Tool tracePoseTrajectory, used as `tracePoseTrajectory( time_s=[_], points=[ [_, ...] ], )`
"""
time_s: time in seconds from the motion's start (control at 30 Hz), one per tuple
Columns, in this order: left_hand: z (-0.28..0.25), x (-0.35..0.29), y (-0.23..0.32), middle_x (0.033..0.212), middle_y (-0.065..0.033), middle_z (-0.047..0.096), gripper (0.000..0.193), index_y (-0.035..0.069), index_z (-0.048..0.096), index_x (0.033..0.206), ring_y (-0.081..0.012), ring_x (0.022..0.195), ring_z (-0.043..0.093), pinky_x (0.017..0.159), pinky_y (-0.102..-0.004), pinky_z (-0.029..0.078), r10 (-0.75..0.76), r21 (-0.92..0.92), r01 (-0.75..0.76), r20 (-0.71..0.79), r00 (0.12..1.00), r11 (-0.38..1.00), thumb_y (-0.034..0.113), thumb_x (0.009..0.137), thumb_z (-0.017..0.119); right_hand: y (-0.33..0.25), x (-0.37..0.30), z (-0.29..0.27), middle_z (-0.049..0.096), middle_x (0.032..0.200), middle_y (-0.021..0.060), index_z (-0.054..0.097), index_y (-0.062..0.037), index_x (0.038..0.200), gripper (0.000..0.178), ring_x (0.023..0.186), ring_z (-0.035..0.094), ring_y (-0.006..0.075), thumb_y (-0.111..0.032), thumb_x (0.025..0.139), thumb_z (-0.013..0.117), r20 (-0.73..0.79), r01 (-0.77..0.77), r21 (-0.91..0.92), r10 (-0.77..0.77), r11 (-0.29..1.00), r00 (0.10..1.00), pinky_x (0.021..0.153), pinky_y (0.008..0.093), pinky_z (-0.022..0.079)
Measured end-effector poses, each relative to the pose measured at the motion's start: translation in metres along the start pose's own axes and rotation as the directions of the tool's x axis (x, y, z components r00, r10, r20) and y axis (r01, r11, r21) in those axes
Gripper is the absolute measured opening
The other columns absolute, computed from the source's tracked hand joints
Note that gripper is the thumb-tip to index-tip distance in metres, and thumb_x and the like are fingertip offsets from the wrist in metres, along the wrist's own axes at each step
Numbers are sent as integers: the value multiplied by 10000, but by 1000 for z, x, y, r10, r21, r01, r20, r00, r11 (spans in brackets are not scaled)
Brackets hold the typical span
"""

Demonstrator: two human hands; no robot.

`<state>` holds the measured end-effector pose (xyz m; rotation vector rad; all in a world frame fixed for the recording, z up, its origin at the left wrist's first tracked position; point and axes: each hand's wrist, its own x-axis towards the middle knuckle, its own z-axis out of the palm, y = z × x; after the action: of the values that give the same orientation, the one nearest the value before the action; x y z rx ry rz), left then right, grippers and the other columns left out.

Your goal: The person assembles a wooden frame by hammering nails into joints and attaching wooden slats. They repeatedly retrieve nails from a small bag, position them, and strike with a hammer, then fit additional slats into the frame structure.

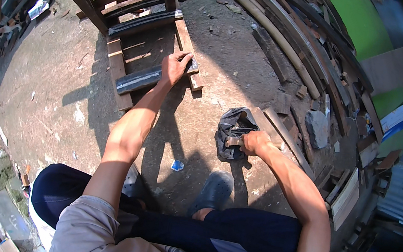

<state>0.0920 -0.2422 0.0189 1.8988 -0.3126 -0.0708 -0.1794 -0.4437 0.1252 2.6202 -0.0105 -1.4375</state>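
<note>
My left hand [173, 68] rests at the right end of the nearest dark crossbar [138, 80] of a slatted wooden frame [183, 33]. Its thumb and fingers are pinched together, and whatever is between them is too small to make out. Closed around a short-handled hammer, my right hand [257, 143] is just above a crumpled black plastic bag [231, 153]. The hammer's blocky brown head [234, 142] points left over the bag's opening, and its pale butt shows at the right of my fist. What the bag holds is mostly hidden.
Bamboo poles [277, 28] and stacked planks curve along the right side. A loose board [289, 141] and a grey stone [317, 128] lie right of the bag. A small blue-and-white scrap [177, 165] is near my feet. Debris lines the left edge.
</note>
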Motion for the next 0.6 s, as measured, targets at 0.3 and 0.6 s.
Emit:
tracePoseTrajectory(
  time_s=[0.3,0.6],
  points=[
    [-2,-1,3,914,-98,741,250,57,736,1018,-139,831,702,723,-262,520,1,22,-1,6,1000,1000,263,885,688,-4,4,-7,713,1059,111,726,-113,1023,380,994,691,269,-437,840,648,28,-30,-12,30,999,999,820,380,552],
    [1,-1,-4,910,-119,736,256,59,735,1023,-157,825,708,722,-264,522,44,23,-43,-22,999,999,269,885,686,-3,10,-4,706,984,168,700,-74,1010,425,920,696,319,-458,837,640,20,-6,13,6,1000,1000,784,426,556]
  ],
)
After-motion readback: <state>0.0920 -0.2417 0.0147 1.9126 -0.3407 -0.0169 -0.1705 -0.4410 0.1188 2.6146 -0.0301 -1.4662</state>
